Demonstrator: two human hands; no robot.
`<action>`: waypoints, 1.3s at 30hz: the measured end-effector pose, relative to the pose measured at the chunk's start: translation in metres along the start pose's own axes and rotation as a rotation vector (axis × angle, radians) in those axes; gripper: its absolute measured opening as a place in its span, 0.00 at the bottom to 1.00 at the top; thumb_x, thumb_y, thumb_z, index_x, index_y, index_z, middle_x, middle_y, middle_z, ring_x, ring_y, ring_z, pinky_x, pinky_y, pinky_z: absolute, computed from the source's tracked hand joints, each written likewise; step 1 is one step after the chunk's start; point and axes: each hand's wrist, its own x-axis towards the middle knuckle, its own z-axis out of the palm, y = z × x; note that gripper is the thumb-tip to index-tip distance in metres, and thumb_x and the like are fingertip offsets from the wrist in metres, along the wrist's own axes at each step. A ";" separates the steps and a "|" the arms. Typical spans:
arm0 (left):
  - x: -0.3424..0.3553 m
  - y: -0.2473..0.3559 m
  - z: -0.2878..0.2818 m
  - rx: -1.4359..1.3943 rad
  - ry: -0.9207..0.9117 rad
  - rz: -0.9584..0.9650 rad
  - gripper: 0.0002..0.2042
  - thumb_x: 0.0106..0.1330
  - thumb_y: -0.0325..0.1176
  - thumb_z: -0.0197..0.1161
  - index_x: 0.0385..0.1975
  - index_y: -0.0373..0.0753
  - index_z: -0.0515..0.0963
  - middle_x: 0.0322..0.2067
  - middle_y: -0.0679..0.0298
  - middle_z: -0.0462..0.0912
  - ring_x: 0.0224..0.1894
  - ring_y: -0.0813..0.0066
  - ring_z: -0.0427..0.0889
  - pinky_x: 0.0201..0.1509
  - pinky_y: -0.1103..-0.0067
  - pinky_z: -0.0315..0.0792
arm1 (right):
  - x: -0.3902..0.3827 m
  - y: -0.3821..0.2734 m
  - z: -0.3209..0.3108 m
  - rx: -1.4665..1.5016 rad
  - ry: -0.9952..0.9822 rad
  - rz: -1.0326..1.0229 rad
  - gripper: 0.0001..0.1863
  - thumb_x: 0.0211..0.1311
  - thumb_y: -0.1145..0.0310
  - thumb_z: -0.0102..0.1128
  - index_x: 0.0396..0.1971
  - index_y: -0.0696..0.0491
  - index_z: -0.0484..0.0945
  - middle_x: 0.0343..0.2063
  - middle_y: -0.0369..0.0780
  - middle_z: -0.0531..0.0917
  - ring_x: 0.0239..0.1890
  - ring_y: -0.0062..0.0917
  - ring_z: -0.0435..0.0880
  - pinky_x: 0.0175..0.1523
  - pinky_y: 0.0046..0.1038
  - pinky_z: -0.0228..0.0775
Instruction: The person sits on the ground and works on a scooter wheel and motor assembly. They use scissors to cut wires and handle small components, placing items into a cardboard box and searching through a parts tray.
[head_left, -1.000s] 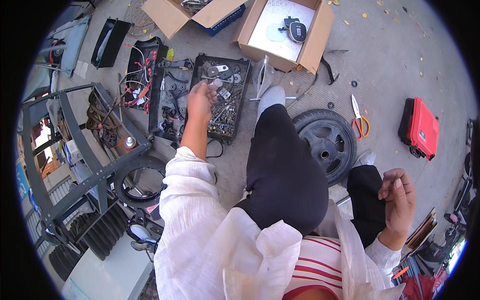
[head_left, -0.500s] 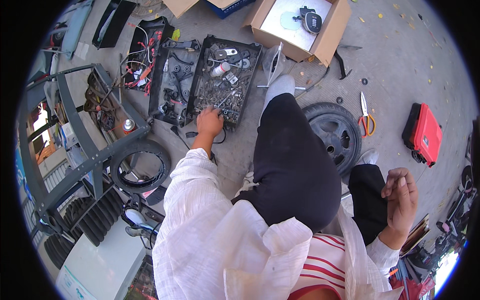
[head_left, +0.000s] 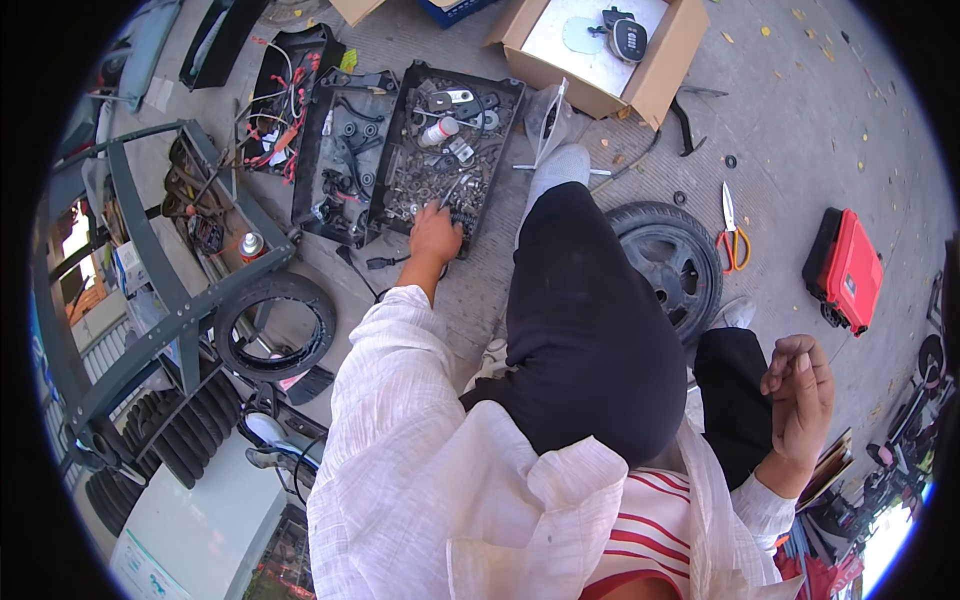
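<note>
My left hand (head_left: pixel 436 236) reaches into the near end of a black tray (head_left: pixel 487 190) full of small metal hardware. Its fingers bend down among the loose bolts and nuts (head_left: pixel 411 190), closed, with the fingertips hidden. Beside them lies a dark coil spring (head_left: pixel 463 219). Farther up the same tray rests a white bottle (head_left: pixel 439 131) with a red cap. My right hand (head_left: pixel 800 390) is held up by my right leg, its fingers curled in near the thumb; whatever it may hold does not show.
Left of the tray stands another black tray (head_left: pixel 327 130) with levers and brackets. A tyre (head_left: pixel 275 326) and a dark metal frame (head_left: pixel 160 255) are farther left. A black wheel (head_left: pixel 665 262), orange-handled scissors (head_left: pixel 734 230) and a red case (head_left: pixel 846 270) lie right. An open cardboard box (head_left: pixel 655 90) stands ahead.
My left hand has shifted slightly right and stays down at the near end of the hardware tray. My right hand keeps its pose.
</note>
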 end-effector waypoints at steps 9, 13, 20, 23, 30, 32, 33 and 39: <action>0.013 -0.022 0.008 -0.659 0.047 -0.155 0.19 0.60 0.32 0.63 0.51 0.35 0.74 0.41 0.57 0.80 0.42 0.62 0.81 0.47 0.70 0.76 | -0.002 0.001 -0.001 0.013 0.011 -0.005 0.16 0.69 0.62 0.50 0.41 0.61 0.73 0.28 0.35 0.72 0.27 0.15 0.69 0.33 0.17 0.63; 0.016 -0.023 0.013 -1.739 -0.064 -0.353 0.17 0.65 0.26 0.55 0.54 0.32 0.70 0.39 0.58 0.79 0.39 0.68 0.80 0.45 0.73 0.78 | -0.002 0.000 -0.002 0.014 0.002 0.001 0.16 0.69 0.61 0.50 0.41 0.61 0.73 0.28 0.35 0.72 0.27 0.15 0.69 0.33 0.17 0.63; -0.001 0.003 -0.019 -2.087 -0.336 -0.067 0.17 0.68 0.24 0.49 0.56 0.33 0.68 0.38 0.60 0.77 0.40 0.69 0.79 0.50 0.74 0.77 | -0.002 0.000 0.001 0.020 0.007 0.000 0.16 0.68 0.61 0.50 0.41 0.61 0.73 0.27 0.35 0.72 0.26 0.15 0.69 0.33 0.17 0.63; -0.001 0.011 -0.019 -2.066 -0.351 -0.065 0.14 0.68 0.25 0.49 0.53 0.34 0.70 0.35 0.62 0.78 0.39 0.70 0.79 0.48 0.75 0.77 | -0.003 0.000 0.001 0.016 0.011 0.001 0.16 0.68 0.61 0.50 0.41 0.61 0.73 0.27 0.35 0.72 0.26 0.15 0.69 0.33 0.17 0.63; 0.022 0.021 -0.057 -1.552 -0.417 -0.423 0.14 0.67 0.33 0.53 0.48 0.34 0.75 0.34 0.63 0.79 0.36 0.72 0.78 0.43 0.76 0.75 | -0.001 -0.002 0.000 0.004 0.002 0.002 0.16 0.68 0.62 0.49 0.41 0.61 0.73 0.26 0.34 0.72 0.26 0.15 0.69 0.32 0.17 0.63; 0.026 0.040 -0.119 -1.644 -0.286 -0.206 0.15 0.68 0.34 0.52 0.48 0.33 0.75 0.35 0.62 0.80 0.37 0.72 0.77 0.44 0.76 0.74 | -0.003 0.000 -0.002 0.011 -0.006 -0.003 0.15 0.68 0.62 0.49 0.41 0.61 0.73 0.26 0.34 0.72 0.26 0.15 0.69 0.32 0.17 0.62; 0.037 0.044 -0.150 -1.710 -0.280 -0.074 0.15 0.68 0.34 0.51 0.49 0.32 0.74 0.35 0.61 0.80 0.38 0.72 0.77 0.45 0.75 0.74 | -0.004 0.001 -0.001 0.013 -0.004 -0.008 0.15 0.69 0.62 0.49 0.41 0.61 0.73 0.26 0.34 0.72 0.26 0.15 0.69 0.32 0.17 0.62; 0.048 0.060 -0.294 -1.767 0.033 0.449 0.22 0.73 0.39 0.46 0.58 0.27 0.64 0.52 0.45 0.75 0.51 0.60 0.77 0.56 0.70 0.72 | -0.006 -0.002 0.000 0.025 -0.005 -0.015 0.15 0.69 0.62 0.49 0.41 0.61 0.73 0.26 0.35 0.72 0.26 0.15 0.68 0.33 0.17 0.62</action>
